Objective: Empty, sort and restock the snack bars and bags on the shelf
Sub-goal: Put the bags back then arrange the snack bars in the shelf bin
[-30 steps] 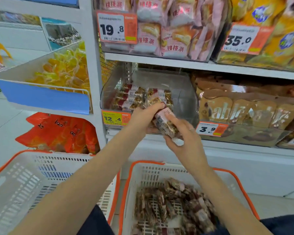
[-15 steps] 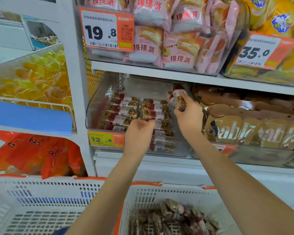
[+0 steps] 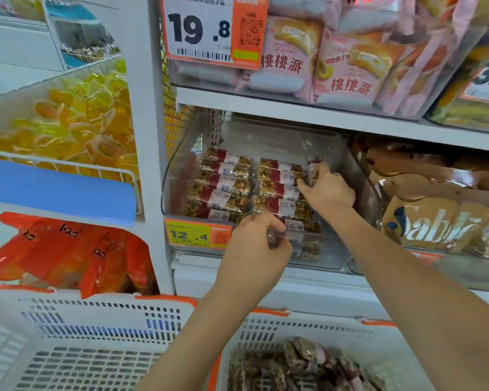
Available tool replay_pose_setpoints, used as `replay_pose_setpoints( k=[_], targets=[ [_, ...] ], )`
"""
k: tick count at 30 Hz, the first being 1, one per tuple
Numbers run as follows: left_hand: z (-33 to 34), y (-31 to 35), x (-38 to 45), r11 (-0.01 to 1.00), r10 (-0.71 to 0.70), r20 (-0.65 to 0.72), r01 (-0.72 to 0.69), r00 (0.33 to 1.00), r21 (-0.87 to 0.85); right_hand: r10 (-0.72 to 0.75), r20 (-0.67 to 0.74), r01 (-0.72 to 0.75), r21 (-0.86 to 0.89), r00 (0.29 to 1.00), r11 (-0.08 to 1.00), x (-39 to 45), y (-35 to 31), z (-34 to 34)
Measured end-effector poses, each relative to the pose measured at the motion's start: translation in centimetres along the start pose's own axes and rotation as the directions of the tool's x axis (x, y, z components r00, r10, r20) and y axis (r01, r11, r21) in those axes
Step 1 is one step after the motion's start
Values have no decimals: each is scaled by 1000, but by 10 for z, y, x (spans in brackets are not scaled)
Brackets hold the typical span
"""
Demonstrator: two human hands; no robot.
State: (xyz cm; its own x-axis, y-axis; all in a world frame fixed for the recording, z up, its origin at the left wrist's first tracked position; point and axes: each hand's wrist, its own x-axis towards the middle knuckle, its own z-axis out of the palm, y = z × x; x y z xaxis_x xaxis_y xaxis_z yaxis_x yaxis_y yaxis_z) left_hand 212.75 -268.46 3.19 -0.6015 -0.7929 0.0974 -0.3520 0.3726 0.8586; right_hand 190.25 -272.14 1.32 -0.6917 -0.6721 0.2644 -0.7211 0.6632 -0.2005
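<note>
A clear plastic bin [image 3: 178, 176] on the middle shelf holds two rows of nut snack bars [image 3: 223, 190] with red-and-white wrappers. My right hand [image 3: 326, 190] reaches into the bin's right side and grips one bar [image 3: 312, 172] standing on end beside the right row. My left hand [image 3: 254, 246] is at the bin's front edge, fingers curled round another bar [image 3: 275, 239]. Below, the right white basket [image 3: 266, 331] with an orange rim holds several more bars [image 3: 302, 365].
A second white basket [image 3: 82, 334] stands at lower left. Orange bags [image 3: 68, 249] and yellow jelly cups [image 3: 76, 125] fill the left shelving. Pink pie bags [image 3: 336, 60] sit on the shelf above, brown Sable bags [image 3: 435, 221] in the bin to the right.
My right hand has lowered its bar into the bin next to the right row. My left hand stays at the bin's front. The camera has moved closer to the shelf.
</note>
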Motion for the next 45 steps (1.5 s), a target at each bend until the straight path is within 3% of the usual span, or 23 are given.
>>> replay_pose_setpoints(
  k=[3, 6, 11, 13, 17, 20, 23, 27, 31, 34, 36, 38, 41, 45],
  targets=[
    [-1, -2, 0, 1000, 10, 2, -10, 1000, 3, -111, -29, 105, -169, 993, 980, 1, 5, -7],
    [0, -3, 1, 1000, 6, 5, -6, 1000, 1, -190, 62, 199, -241, 980, 950, 4, 11, -7],
    [-1, -3, -1, 999, 40, 11, -40, 999, 0, -194, 330, 244, -116, 924, 963, 12, 13, 3],
    [-3, -4, -1, 998, 56, 9, -56, 998, -2, -162, 354, 198, -66, 921, 978, 12, 12, 0],
    [-4, -8, 1, 998, 59, 6, -60, 998, 16, -169, 206, 203, -157, 964, 967, -3, 12, -9],
    [-3, -6, 1, 996, 74, 0, -74, 997, 41, -146, 190, 191, -244, 971, 951, -9, 10, -10],
    [-3, -7, 0, 994, 88, 4, -88, 996, 57, -135, 188, 177, -226, 973, 958, -12, 6, -10],
    [-6, -7, -3, 993, 111, -39, -110, 993, 44, -194, 99, 200, -62, 976, 978, -34, 9, -35],
    [3, -12, -17, 986, 162, -31, -161, 986, 35, -251, -311, 341, 280, 917, 897, -105, 40, -58],
    [33, -29, -32, 994, 96, 101, -101, 990, 45, -183, -407, 344, 367, 895, 864, -180, 79, -30],
    [62, -51, -44, 994, 29, 206, -51, 978, 99, -115, -248, 208, 393, 962, 896, -224, 104, 14],
    [91, -84, -60, 982, -70, 281, 16, 957, 190, -28, 85, -5, 366, 996, 931, -262, 133, 68],
    [130, -143, -93, 925, -308, 344, 195, 887, 326, 84, 496, -237, 253, 864, 938, -313, 178, 133],
    [173, -203, -145, 820, -544, 385, 374, 745, 435, 33, 796, -344, 224, 604, 912, -357, 207, 173]
  ],
)
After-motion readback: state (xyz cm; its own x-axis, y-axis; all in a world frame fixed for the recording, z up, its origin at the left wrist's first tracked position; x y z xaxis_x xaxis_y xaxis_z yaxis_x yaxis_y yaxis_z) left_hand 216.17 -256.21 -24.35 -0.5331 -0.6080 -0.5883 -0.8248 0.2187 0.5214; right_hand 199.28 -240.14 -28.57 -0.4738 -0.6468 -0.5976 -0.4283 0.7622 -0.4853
